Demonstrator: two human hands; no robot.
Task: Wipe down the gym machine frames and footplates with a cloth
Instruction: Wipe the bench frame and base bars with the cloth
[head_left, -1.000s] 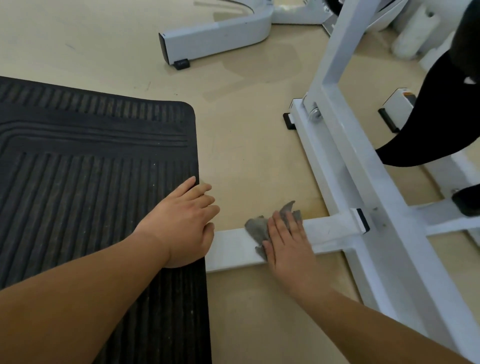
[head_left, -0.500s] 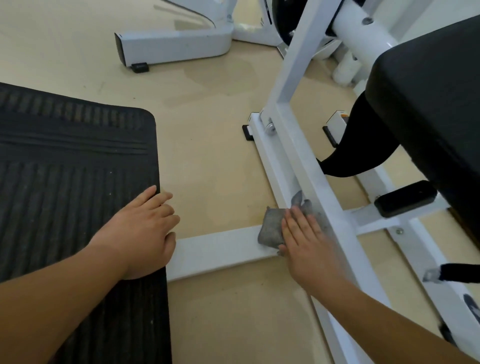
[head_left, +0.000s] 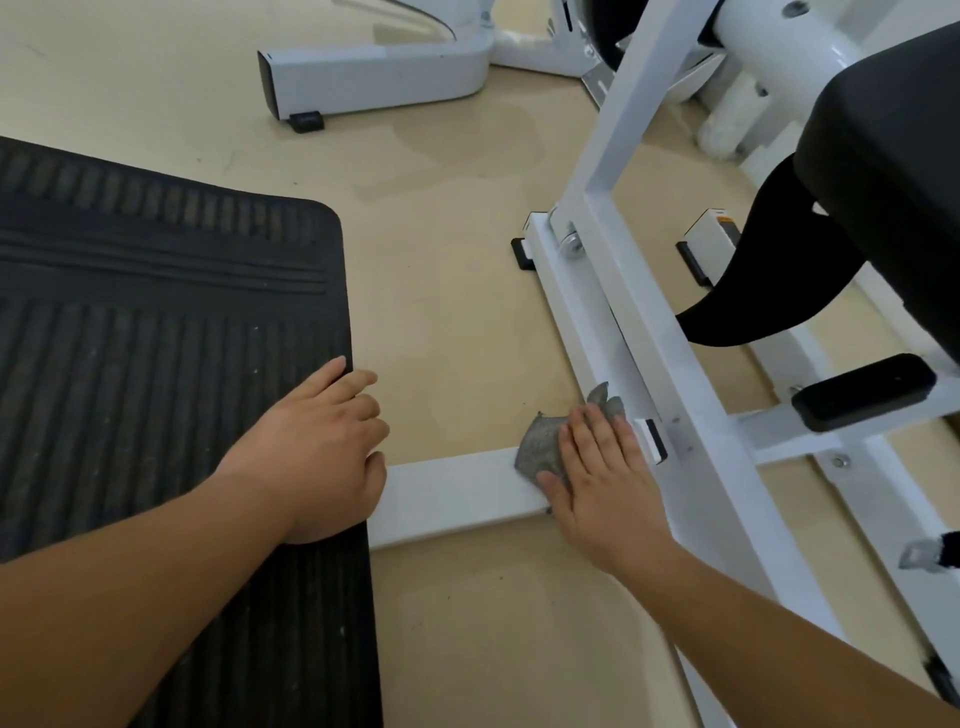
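Lying against the left end of the white floor bar (head_left: 457, 493), the black ribbed mat (head_left: 156, 364) takes the left side of the view. The left hand (head_left: 317, 457) rests on the mat's edge, just left of the bar. Its fingers are close together and a little bent, and they hold nothing. On the right part of the bar lies the grey cloth (head_left: 537, 447), crumpled. The right hand (head_left: 608, 483) presses flat on it, with fingers straight and slightly spread. Just right of the bar's right end rises the sloping white frame (head_left: 649, 332). Further right is a black seat pad (head_left: 883, 182).
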